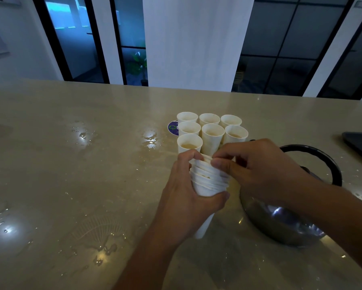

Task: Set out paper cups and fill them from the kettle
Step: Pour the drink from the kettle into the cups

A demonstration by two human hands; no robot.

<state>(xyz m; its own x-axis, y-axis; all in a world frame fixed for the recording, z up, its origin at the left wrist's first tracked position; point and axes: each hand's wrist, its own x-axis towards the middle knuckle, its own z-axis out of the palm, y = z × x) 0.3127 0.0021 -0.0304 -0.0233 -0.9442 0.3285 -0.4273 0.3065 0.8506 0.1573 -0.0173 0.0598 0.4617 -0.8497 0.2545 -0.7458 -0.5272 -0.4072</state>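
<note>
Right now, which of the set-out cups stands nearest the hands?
The front-left cup, alone in the nearest row, just beyond the left hand gripping the cup stack; liquid shows inside it.

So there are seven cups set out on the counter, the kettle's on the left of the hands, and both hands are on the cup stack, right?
Not quite. The head view shows the kettle on the right of the hands, not the left. Seven cups do stand on the counter, and the left hand and right hand are on the cup stack.
</note>
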